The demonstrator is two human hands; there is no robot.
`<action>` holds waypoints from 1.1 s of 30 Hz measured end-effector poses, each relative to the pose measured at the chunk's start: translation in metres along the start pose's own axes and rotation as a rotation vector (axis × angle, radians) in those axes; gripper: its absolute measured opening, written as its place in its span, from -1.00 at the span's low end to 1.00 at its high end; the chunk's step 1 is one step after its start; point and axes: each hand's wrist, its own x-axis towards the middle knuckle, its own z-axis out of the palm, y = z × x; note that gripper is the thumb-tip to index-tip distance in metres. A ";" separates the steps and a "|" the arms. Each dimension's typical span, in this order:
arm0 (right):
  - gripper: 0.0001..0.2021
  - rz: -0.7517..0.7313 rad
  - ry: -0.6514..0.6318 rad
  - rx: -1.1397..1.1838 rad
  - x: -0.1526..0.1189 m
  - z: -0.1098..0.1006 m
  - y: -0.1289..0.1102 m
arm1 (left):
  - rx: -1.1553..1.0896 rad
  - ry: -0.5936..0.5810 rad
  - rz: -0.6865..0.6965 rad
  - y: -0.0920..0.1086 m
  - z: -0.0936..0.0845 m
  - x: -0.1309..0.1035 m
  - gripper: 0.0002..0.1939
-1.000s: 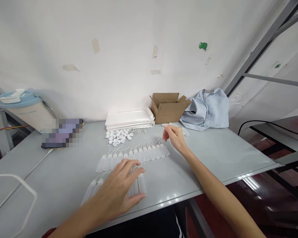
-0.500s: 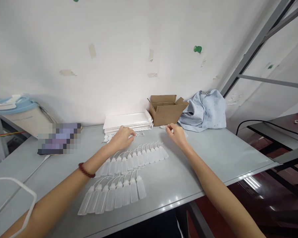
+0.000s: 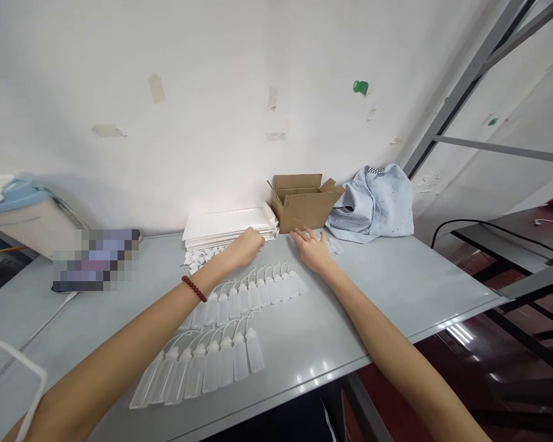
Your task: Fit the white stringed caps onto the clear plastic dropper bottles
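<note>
Fingers curled in, my left hand (image 3: 247,247) hovers by the front edge of a stack of white packets (image 3: 225,226); whatever it may hold is hidden. A heap of small white caps (image 3: 199,258) lies left of that hand, partly behind my forearm. My right hand (image 3: 311,250) rests with fingers spread on the table in front of the cardboard box. Beside its wrist lies a translucent piece (image 3: 335,247), mostly covered. Nearer me, translucent squeeze bottles with bent thin spouts lie in two rows, a back row (image 3: 262,292) and a front row (image 3: 212,368).
An open cardboard box (image 3: 306,209) stands against the wall, with a light blue cloth (image 3: 378,205) to its right. At left are a blurred-out flat device (image 3: 99,261), a blue-lidded container (image 3: 21,212) and white cables. A metal frame (image 3: 465,92) rises at right.
My left hand has shifted right and its fingers have curled in. My right hand has opened from a pinch and spread flat. The view has turned slightly right.
</note>
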 end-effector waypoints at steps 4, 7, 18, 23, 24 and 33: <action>-0.38 0.022 -0.029 -0.146 0.000 0.002 0.000 | 0.024 0.008 0.001 -0.007 0.000 -0.003 -0.76; -0.36 0.034 -0.008 -0.152 0.000 0.003 0.003 | 0.033 0.007 0.007 -0.010 0.001 -0.006 -0.79; -0.51 0.077 0.028 -0.126 0.003 0.004 0.005 | -0.003 0.050 -0.010 -0.002 0.004 -0.002 -0.83; -0.44 0.048 0.001 -0.089 0.003 0.004 0.004 | -0.101 0.141 -0.068 0.002 -0.003 -0.004 -0.83; -0.43 0.048 -0.003 -0.083 0.003 0.003 0.004 | -0.129 0.176 -0.089 0.002 -0.006 -0.006 -0.83; -0.40 0.027 -0.032 -0.056 0.004 0.001 -0.001 | -0.463 0.545 -0.440 0.001 -0.043 -0.047 -0.80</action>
